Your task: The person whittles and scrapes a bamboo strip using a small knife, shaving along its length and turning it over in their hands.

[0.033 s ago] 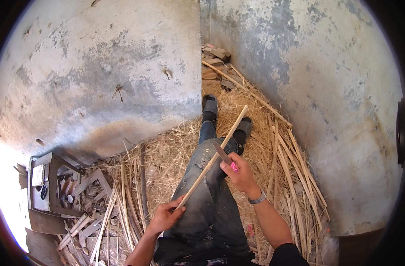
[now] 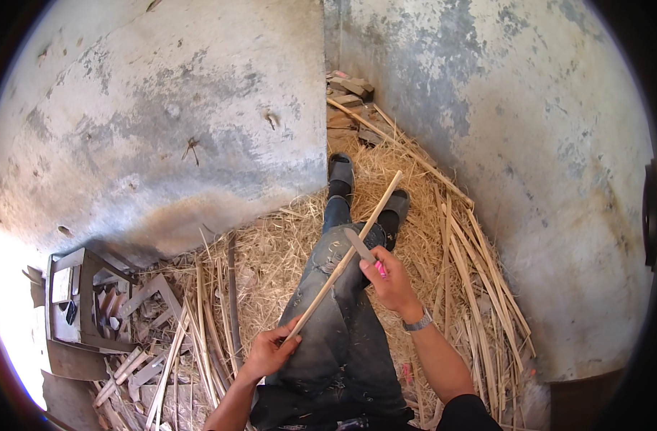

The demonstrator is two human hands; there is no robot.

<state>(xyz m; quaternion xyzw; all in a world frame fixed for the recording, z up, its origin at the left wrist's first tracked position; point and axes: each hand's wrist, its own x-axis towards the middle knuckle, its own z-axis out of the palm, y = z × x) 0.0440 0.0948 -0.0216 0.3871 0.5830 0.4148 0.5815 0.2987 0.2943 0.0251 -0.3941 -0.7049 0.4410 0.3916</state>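
Note:
A long, pale strip of wood or bamboo (image 2: 321, 293) slants across my lap, rising away and to the right. My left hand (image 2: 269, 352) pinches its near end between thumb and fingers. In my right hand (image 2: 394, 286) is a knife with a pink handle (image 2: 380, 269), mostly hidden in the fist. Its grey blade (image 2: 358, 244) points away and to the left, crossing the strip beyond the middle. The strip's far end stands free over my shoe (image 2: 394, 210). Curled shavings (image 2: 335, 248) cling to my jeans.
Straw-like shavings (image 2: 267, 266) cover the floor around my legs. Long strips (image 2: 479, 294) lie along the right wall, others (image 2: 212, 316) on the left. A dark wooden frame (image 2: 84, 302) stands far left. Brick-like blocks (image 2: 351, 87) are piled beyond my feet, between two plastered walls.
The knife blade has turned slightly and its face looks lighter. My right hand has shifted very little; the strip and my left hand stay in place.

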